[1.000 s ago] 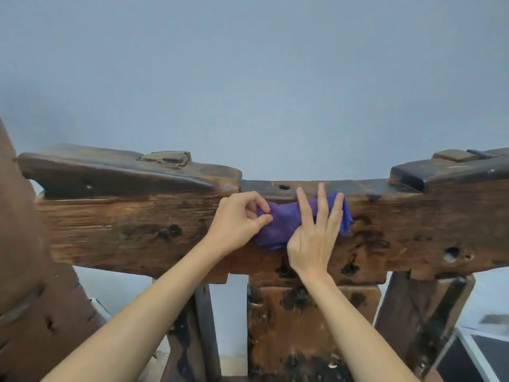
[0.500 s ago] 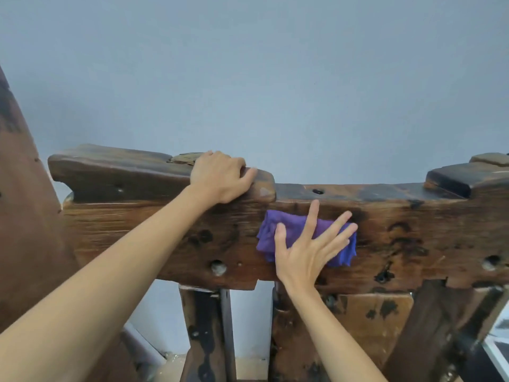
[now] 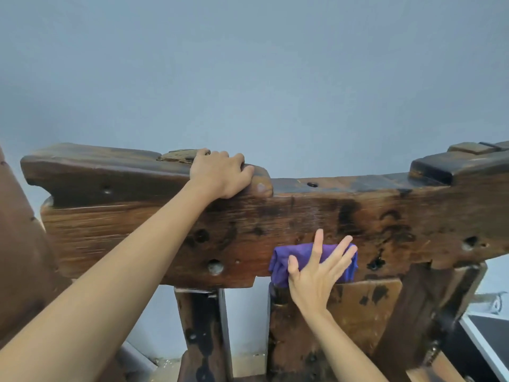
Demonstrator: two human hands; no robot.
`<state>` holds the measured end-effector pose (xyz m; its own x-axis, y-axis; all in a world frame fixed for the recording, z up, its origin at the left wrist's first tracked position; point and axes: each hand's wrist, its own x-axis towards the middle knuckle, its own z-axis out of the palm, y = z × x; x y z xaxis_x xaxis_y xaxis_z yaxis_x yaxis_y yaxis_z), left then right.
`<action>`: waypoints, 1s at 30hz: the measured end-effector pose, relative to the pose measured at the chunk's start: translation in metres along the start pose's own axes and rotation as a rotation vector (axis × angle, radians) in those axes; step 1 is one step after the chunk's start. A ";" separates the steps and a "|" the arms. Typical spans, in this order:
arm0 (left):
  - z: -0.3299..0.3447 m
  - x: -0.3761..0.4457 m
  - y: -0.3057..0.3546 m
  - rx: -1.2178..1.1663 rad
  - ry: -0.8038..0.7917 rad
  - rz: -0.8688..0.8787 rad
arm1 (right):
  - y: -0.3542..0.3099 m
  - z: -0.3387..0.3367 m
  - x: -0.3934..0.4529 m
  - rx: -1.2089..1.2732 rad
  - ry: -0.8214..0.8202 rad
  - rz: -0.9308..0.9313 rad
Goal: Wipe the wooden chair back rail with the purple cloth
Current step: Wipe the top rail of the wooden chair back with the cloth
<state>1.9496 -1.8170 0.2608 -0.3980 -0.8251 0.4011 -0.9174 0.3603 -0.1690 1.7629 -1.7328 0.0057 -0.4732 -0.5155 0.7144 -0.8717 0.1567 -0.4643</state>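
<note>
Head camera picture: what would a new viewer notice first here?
The purple cloth stands out, pressed flat by the right hand against the lower edge of the dark wooden back rail. The left hand grips the rail's raised top at the left, before a plain grey wall.

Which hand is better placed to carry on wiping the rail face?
Right. The right hand lies flat with fingers spread on the purple cloth against the rail; the left hand grips the rail's top edge, away from the cloth.
</note>
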 end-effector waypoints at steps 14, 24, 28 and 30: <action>-0.002 0.000 0.002 0.020 0.006 -0.031 | -0.120 -0.064 0.229 -0.253 -0.925 -0.147; 0.005 -0.002 0.006 0.015 0.077 -0.056 | -0.045 -0.089 0.141 -0.138 -0.244 -0.514; 0.005 -0.003 0.003 0.010 0.120 -0.047 | -0.008 -0.055 0.090 -0.093 -0.064 -0.535; 0.005 -0.003 0.003 0.013 0.126 -0.040 | 0.021 -0.032 0.048 -0.117 -0.086 -0.498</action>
<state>1.9475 -1.8159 0.2546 -0.3581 -0.7772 0.5174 -0.9328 0.3217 -0.1624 1.7179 -1.7274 0.0474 0.0107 -0.6182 0.7860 -0.9993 -0.0350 -0.0140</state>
